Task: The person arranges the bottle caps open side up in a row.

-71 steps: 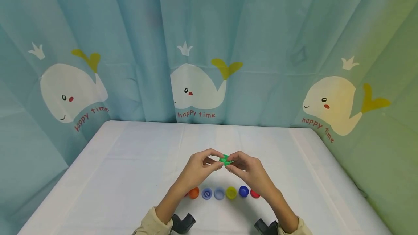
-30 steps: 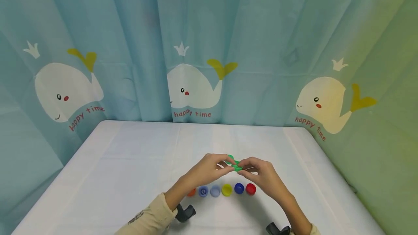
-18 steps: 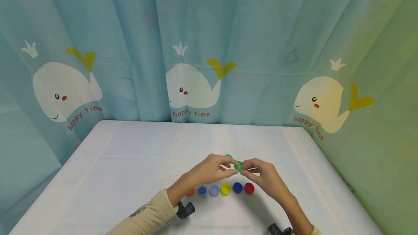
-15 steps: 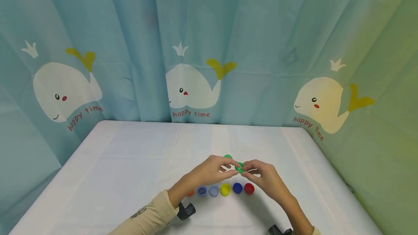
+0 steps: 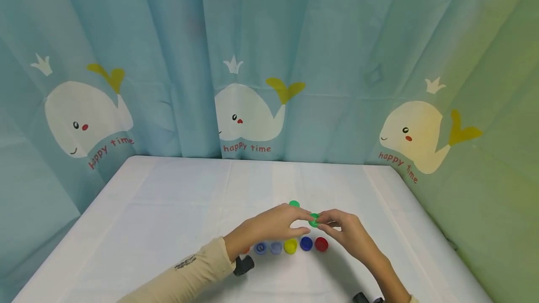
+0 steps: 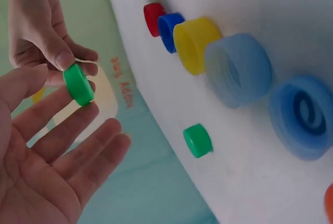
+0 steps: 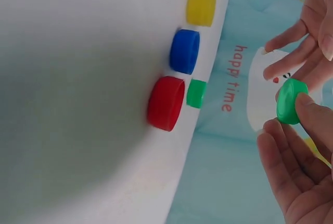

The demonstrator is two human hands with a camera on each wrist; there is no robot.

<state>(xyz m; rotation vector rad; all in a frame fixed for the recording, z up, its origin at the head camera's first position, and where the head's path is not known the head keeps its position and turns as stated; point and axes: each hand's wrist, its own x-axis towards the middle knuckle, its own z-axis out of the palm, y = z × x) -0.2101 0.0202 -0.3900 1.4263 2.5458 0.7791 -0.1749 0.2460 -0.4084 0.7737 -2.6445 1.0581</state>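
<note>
My right hand [image 5: 346, 229] pinches a green bottle cap [image 7: 291, 101] between thumb and fingers, up off the table. Beside it my left hand [image 6: 57, 146] has its fingers spread, thumb apart from the cap; its fingertips lie at the cap's edge, and whether they touch it I cannot tell. A second green cap [image 6: 197, 140] rests on the table beyond the left hand. Nearer me runs a row of caps: red [image 5: 321, 244], dark blue [image 5: 306, 243], yellow [image 5: 290, 246], pale blue [image 6: 238, 71], a blue one with a spiral mark [image 6: 307, 117], and an orange one [image 5: 246, 249] partly behind the left wrist.
A white-covered table [image 5: 177, 200] carries the caps. Behind it hangs a blue-green curtain [image 5: 337, 36] printed with whales. Black devices [image 5: 244, 265] show at both wrists, low over the table.
Earlier both hands held the green cap between them. The left thumb and fingers have since spread from it, leaving it in the right hand's pinch. The hands have shifted right.
</note>
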